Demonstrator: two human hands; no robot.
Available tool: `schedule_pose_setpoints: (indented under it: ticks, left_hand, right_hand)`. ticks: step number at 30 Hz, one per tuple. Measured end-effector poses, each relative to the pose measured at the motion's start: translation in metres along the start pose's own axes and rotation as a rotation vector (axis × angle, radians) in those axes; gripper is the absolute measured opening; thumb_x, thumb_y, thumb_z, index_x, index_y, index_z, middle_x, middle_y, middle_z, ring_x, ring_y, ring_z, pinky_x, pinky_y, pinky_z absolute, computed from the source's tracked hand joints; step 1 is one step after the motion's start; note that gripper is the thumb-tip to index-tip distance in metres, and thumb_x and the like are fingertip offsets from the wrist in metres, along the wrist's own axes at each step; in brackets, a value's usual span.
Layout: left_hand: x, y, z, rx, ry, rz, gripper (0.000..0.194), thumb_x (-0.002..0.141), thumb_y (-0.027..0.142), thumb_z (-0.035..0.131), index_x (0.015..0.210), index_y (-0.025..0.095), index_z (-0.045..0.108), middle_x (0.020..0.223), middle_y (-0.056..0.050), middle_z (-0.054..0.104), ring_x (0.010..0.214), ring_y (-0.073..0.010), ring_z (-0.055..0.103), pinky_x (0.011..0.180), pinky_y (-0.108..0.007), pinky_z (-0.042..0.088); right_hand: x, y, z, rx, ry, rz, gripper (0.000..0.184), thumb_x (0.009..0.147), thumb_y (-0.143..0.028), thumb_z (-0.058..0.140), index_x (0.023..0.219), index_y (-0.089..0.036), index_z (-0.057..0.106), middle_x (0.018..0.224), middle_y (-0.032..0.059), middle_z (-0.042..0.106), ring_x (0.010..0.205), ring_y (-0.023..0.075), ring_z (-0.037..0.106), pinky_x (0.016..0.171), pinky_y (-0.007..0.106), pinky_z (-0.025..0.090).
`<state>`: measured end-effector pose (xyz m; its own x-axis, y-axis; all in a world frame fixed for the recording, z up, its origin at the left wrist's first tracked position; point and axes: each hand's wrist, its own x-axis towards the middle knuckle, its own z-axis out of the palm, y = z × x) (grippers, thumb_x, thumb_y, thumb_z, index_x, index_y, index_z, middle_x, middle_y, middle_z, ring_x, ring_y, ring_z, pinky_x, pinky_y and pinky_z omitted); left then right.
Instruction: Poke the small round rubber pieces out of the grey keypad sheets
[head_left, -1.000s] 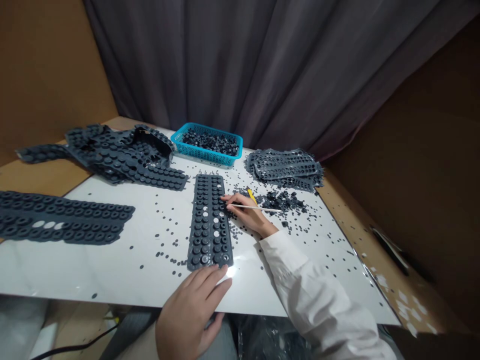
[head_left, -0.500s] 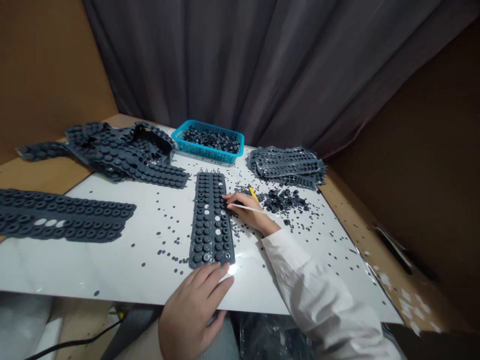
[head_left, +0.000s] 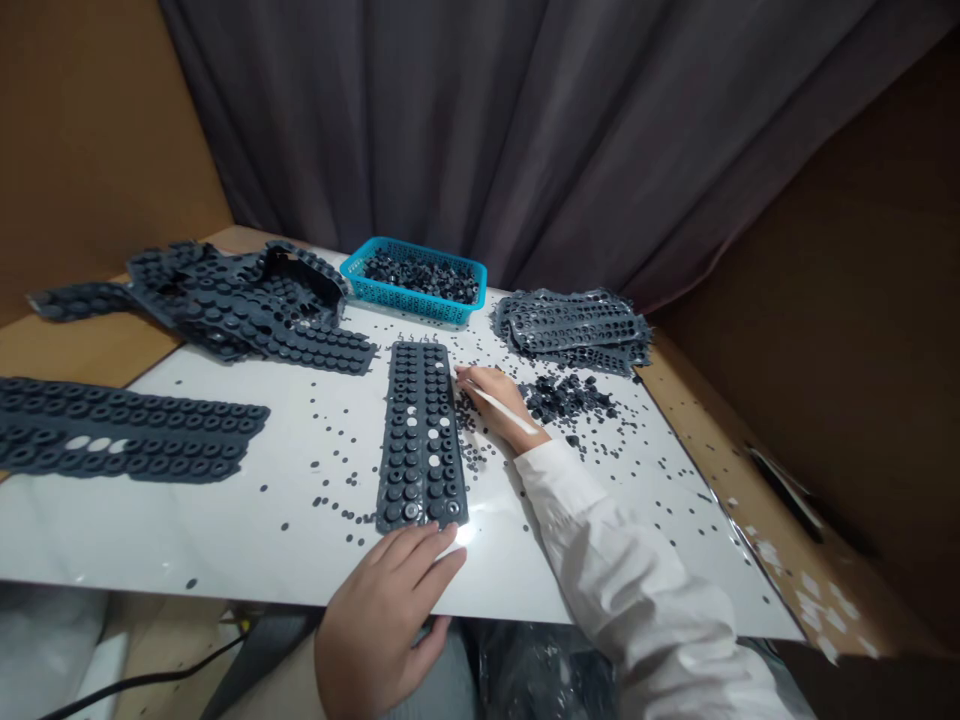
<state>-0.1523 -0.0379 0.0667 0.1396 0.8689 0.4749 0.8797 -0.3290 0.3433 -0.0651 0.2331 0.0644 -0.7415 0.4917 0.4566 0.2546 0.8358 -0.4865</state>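
Studded dark strip (head_left: 422,440), one: lay lengthwise on the white desk (head_left: 300,550), running from the near edge toward the far side, a few white discs set among its studs. Left hand (head_left: 390,610), bare: palm down at the strip's near end, long fingers side by side with fingertips on its near edge, thumb apart. Right hand (head_left: 495,400), bare: fingers clamped on a slim white stick (head_left: 510,408), fingertips just beside the far half of the strip's right edge; contact with the strip could not be told.

Surroundings: blue basket (head_left: 412,297) of small dark pieces, beyond the far end; perforated sheets (head_left: 574,328), stacked far right; dark scraps (head_left: 566,398), heaped right of the right hand; crumpled studded sheeting (head_left: 247,310), far left; second studded strip (head_left: 135,430), left, well apart.

Room: widest stretch of desk on the near left, with scattered dark discs; a narrower one lay between left hand and right sleeve (head_left: 615,560). The right side was more crowded.
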Motion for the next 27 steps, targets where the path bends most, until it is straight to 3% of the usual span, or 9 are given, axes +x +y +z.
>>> schedule_pose_setpoints:
  ticks: [4,8,14,22,27]
  left_hand:
    - [0.001,0.001,0.000,0.007,0.019,0.004,0.041,0.074,0.013,0.048,0.112,0.023,0.062,0.119,-0.001,0.066,0.103,-0.0224,0.061,0.085,-0.038,0.054]
    - [0.001,0.002,0.001,0.011,0.041,-0.006,0.041,0.074,0.013,0.047,0.111,0.023,0.063,0.117,0.000,0.067,0.103,-0.0222,0.061,0.085,-0.038,0.054]
    - [0.002,0.001,-0.001,0.014,0.035,-0.002,0.041,0.074,0.013,0.048,0.111,0.023,0.063,0.117,0.000,0.067,0.102,-0.0218,0.062,0.083,-0.037,0.055]
    - [0.003,0.002,-0.001,0.020,0.045,-0.006,0.041,0.072,0.012,0.047,0.108,0.023,0.064,0.116,0.002,0.068,0.100,-0.0210,0.062,0.082,-0.036,0.056]
    - [0.005,0.002,-0.003,0.037,0.062,0.006,0.042,0.069,0.011,0.046,0.106,0.023,0.064,0.114,0.003,0.069,0.098,-0.0201,0.063,0.081,-0.035,0.056]
  right_hand:
    - [-0.002,-0.008,-0.004,0.311,0.073,0.086,0.013,0.090,-0.034,0.053,0.087,-0.022,0.057,0.113,0.0092,0.068,0.114,0.0232,0.060,0.094,0.038,0.045]
    - [-0.006,-0.015,-0.004,0.486,-0.048,0.151,0.017,0.088,-0.038,0.057,0.085,-0.022,0.057,0.116,0.0098,0.067,0.126,0.0240,0.051,0.103,0.044,0.038]
    - [-0.005,-0.013,0.000,0.485,-0.070,0.114,0.022,0.088,-0.043,0.057,0.085,-0.021,0.057,0.112,0.0107,0.069,0.120,0.0239,0.056,0.101,0.044,0.040]
    - [-0.006,-0.014,-0.003,0.517,-0.069,0.170,0.021,0.088,-0.042,0.058,0.087,-0.021,0.057,0.111,0.0102,0.069,0.114,0.0229,0.060,0.096,0.042,0.045]
    - [-0.005,-0.011,-0.001,0.394,-0.057,0.076,0.020,0.089,-0.041,0.056,0.087,-0.021,0.058,0.108,0.0108,0.070,0.109,0.0233,0.063,0.092,0.040,0.047]
